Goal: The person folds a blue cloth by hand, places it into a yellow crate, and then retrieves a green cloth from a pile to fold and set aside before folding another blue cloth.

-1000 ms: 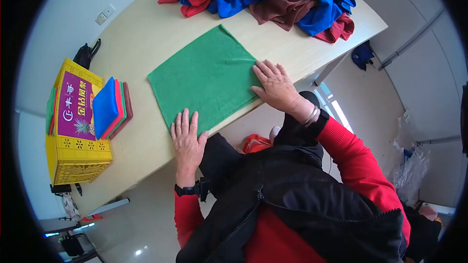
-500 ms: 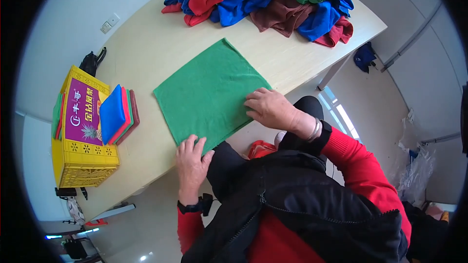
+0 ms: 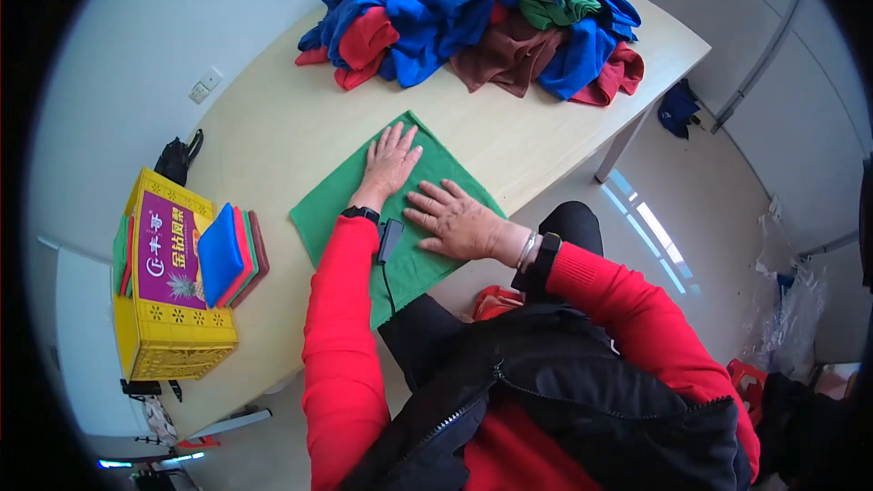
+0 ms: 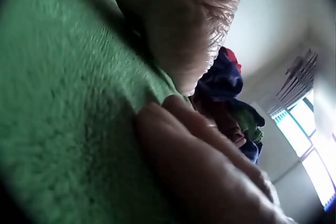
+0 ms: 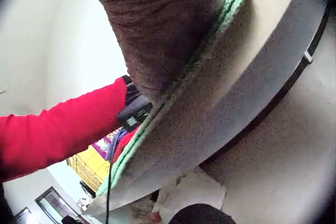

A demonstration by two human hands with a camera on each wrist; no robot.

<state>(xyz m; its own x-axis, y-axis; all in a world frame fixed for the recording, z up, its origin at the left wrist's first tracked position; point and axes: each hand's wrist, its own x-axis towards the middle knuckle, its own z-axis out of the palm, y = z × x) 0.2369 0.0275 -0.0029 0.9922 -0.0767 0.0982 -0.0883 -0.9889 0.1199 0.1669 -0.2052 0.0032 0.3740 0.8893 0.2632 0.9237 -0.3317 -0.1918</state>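
Observation:
A green cloth lies flat and squarish near the front edge of the table, one corner pointing to the far side. My left hand rests on its far part with straight fingers, the forearm reaching across the cloth. Beside it my right hand lies spread on the nearer right part. In the right wrist view the edge of the cloth shows layers lying along the table edge. The left wrist view shows the fuzzy cloth close up, with fingers on it.
A heap of crumpled blue, red, brown and green cloths covers the far end of the table. At left stands a yellow crate with folded cloths leaning on its side. A black item lies behind it.
My left hand has moved from the near left corner to the far part of the cloth. The right hand has shifted inward from the right edge, its fingers now spread.

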